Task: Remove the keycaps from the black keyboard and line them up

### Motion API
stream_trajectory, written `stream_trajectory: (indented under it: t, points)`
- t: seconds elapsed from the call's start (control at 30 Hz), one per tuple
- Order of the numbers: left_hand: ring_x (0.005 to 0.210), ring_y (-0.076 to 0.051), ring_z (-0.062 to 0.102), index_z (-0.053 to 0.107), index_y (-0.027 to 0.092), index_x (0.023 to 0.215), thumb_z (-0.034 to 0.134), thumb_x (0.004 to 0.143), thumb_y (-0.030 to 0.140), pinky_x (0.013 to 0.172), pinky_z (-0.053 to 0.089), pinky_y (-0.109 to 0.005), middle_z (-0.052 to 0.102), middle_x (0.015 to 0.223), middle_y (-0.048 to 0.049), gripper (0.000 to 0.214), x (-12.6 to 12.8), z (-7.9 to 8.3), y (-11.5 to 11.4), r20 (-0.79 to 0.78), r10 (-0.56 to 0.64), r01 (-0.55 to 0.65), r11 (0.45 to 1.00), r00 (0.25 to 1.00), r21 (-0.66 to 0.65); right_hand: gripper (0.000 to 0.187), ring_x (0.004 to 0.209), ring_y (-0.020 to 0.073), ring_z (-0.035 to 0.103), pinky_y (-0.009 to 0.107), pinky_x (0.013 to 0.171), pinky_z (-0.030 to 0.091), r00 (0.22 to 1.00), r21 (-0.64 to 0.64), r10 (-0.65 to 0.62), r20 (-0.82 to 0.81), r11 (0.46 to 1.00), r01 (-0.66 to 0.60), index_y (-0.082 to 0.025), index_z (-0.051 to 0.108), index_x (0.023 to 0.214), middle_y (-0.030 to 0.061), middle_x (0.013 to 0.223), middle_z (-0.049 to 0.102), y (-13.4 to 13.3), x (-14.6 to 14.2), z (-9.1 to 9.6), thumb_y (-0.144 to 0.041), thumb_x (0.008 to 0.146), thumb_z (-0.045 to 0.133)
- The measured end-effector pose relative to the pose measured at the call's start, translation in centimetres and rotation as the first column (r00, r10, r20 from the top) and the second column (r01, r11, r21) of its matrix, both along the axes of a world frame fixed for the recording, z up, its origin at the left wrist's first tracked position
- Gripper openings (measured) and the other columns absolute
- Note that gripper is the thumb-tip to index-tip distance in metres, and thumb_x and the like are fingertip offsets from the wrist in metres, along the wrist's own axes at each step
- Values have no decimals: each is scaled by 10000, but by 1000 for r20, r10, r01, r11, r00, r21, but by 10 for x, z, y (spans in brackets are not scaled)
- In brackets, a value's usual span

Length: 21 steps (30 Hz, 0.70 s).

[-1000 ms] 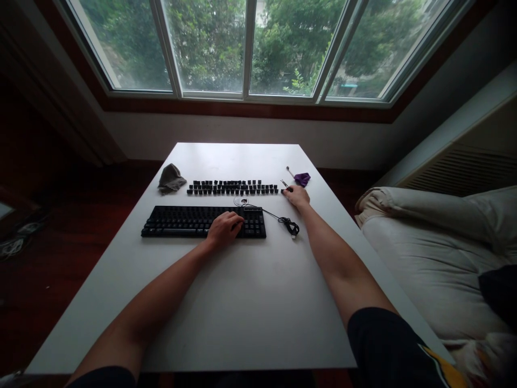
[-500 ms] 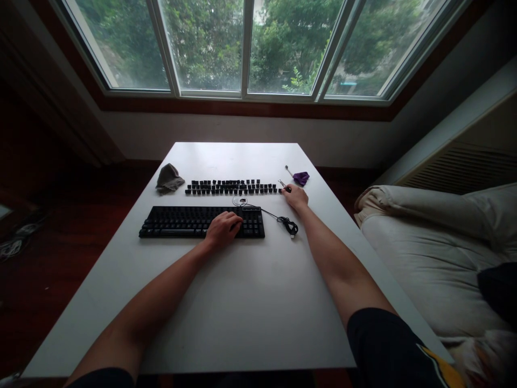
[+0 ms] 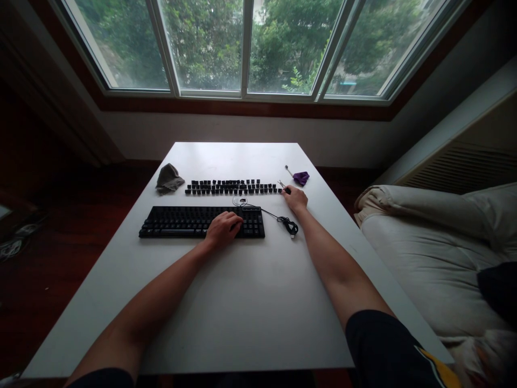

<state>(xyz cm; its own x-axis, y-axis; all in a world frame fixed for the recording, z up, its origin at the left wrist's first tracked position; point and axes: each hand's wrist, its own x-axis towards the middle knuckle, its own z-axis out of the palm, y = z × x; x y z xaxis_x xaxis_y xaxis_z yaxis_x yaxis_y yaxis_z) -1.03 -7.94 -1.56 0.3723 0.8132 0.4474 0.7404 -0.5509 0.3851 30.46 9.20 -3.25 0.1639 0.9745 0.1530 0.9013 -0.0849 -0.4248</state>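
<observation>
My left hand (image 3: 222, 228) lies across the right part of a black keyboard (image 3: 177, 220), its fingers stretched out and slightly bent over the keys. Farther off, at the right end of rows of loose black keycaps (image 3: 226, 187), my right hand (image 3: 295, 198) is closed on a keycap puller (image 3: 281, 184). Thin metal prongs of this tool stick out past the fingers, pointing away to the left. Whether a keycap is also in those fingers is too small to tell. The right hand touches or nearly touches the last keycap of the nearest row.
A grey cloth (image 3: 168, 179) sits at the back left of the white table (image 3: 250, 302). At the back right lie a purple cloth (image 3: 301, 178) and a thin brush-like stick (image 3: 288, 170). The keyboard's coiled cable (image 3: 288, 225) and a clear round piece (image 3: 239, 201) lie behind and beside the keyboard.
My right hand and forearm have shifted very slightly to the left by the last keycap. The left hand and the keyboard have stayed in place.
</observation>
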Motion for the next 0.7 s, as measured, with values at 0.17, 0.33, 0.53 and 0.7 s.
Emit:
stream_trajectory:
  t: [0.17, 0.33, 0.53, 0.7]
  points:
    - [914, -196, 618, 709, 247, 1011, 535, 959, 267, 835, 502, -354, 701, 972, -41, 182, 0, 0, 1, 0, -2, 2, 1000, 1000, -3, 360, 939, 248, 635, 312, 791, 458, 990, 86, -6, -141, 996, 19, -239, 693, 1070, 87, 1034, 727, -6, 3, 3, -512, 918, 514]
    - [921, -199, 613, 703, 242, 1016, 528, 964, 268, 844, 496, -360, 703, 988, -39, 184, 0, 0, 2, -11, -7, 7, 1000, 1000, -6, 480, 839, 217, 619, 295, 776, 455, 919, 253, 75, -387, 967, 28, -192, 631, 1095, 76, 948, 702, -16, 4, 8, -547, 966, 335]
    - [921, -198, 612, 698, 242, 1017, 513, 975, 279, 844, 492, -358, 702, 984, -37, 193, 0, -1, 2, -17, -7, 7, 1000, 1000, -1, 420, 793, 191, 584, 303, 742, 479, 797, 339, 313, -517, 929, -146, -186, 649, 963, 63, 892, 668, -28, -18, 26, -563, 912, 469]
    - [923, -199, 615, 701, 247, 1018, 515, 973, 277, 839, 493, -357, 702, 982, -40, 194, 0, -2, 2, -12, -6, 6, 1000, 1000, 0, 386, 742, 164, 579, 311, 702, 501, 612, 350, 483, -626, 876, -333, -200, 695, 927, 42, 844, 657, -39, -39, 43, -567, 851, 602]
